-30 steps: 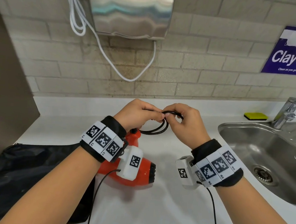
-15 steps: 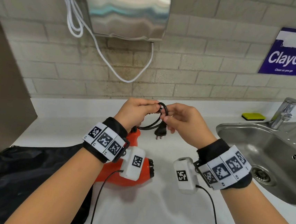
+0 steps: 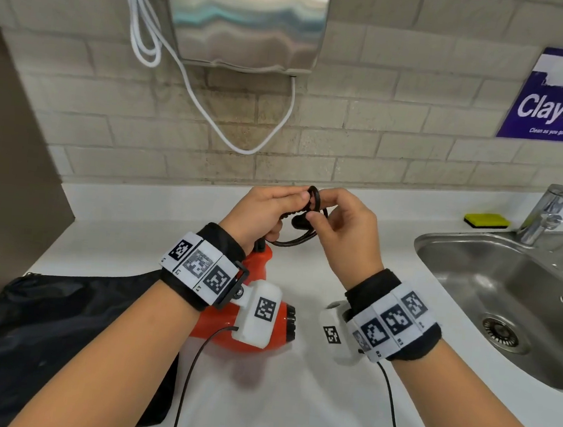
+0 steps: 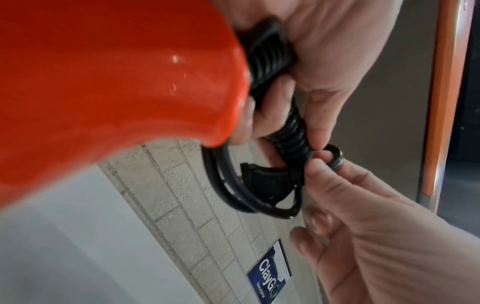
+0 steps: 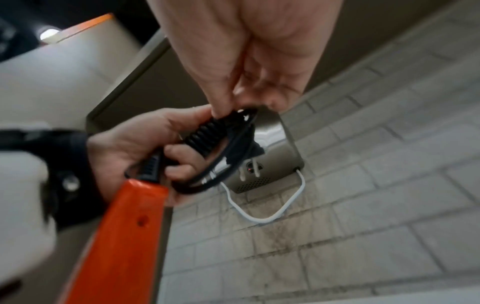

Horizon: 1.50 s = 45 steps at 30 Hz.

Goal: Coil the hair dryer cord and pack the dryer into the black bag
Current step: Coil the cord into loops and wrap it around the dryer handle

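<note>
The cord-coiling step is nearing its end; packing is not yet begun. The left hand (image 3: 266, 212) is gripping the coiled cord (image 4: 259, 197) at the ribbed collar, fingers curled round it. The right hand (image 3: 347, 233) is pinching the last small loop of cord between thumb and fingers (image 4: 322, 164), just beside the left hand. The plug (image 5: 253, 164) is hanging inside the coil, its 2 pins pointing down. The hair dryer (image 3: 255, 328) is sitting on the tabletop (image 3: 289, 403) below the left wrist, handle running up and far toward the hands, black nozzle end pointing right. The black bag (image 3: 38, 327) is lying flat at near left, touching the dryer. Judgement: the next move calls for securing the loose end so the coil holds, then opening the bag.
</note>
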Available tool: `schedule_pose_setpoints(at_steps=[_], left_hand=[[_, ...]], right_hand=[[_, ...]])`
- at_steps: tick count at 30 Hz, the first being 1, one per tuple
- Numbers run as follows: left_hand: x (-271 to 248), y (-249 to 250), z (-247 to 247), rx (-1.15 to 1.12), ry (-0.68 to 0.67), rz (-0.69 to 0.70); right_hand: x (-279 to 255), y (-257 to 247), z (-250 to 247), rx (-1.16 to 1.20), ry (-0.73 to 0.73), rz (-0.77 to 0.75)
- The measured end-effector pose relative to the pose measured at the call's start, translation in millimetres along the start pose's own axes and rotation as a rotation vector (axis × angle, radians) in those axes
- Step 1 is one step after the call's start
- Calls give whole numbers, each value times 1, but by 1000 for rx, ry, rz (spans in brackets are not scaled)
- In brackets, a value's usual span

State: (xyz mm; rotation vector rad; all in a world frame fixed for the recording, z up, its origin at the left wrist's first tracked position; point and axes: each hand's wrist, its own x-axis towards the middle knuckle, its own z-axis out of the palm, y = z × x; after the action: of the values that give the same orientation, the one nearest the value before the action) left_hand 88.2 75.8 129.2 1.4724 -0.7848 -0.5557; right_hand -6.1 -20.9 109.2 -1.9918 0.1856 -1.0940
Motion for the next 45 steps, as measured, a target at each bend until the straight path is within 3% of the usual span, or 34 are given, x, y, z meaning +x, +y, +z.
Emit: schedule_pose_setpoints(at_steps=[3, 15, 19, 22, 29, 35, 39, 42, 45], left_hand=[[-1, 0, -1, 3, -23, -3], [-8, 4, -2, -7, 1, -7], [-10, 7, -4, 16, 5, 2], [-12, 6, -2, 56, 12, 20], [-11, 8, 2, 44, 49, 11], [-9, 8, -2, 72, 63, 51], [-9, 9, 1, 69, 75, 26], [-9, 10, 3, 61, 62, 15], [-9, 11, 5, 93, 33, 2]], right_hand=[[0, 2, -3, -72, 24, -116], [5, 15, 1, -73, -14, -251], [5, 15, 2, 56, -222, -86], [3, 16, 4, -41, -386, -21], [5, 14, 3, -245, -485, -5], [7, 27, -14, -417, -569, -85], [18, 26, -24, -372, -526, -97], [27, 22, -31, -618, -508, -207], [26, 16, -33, -809, -353, -323]])
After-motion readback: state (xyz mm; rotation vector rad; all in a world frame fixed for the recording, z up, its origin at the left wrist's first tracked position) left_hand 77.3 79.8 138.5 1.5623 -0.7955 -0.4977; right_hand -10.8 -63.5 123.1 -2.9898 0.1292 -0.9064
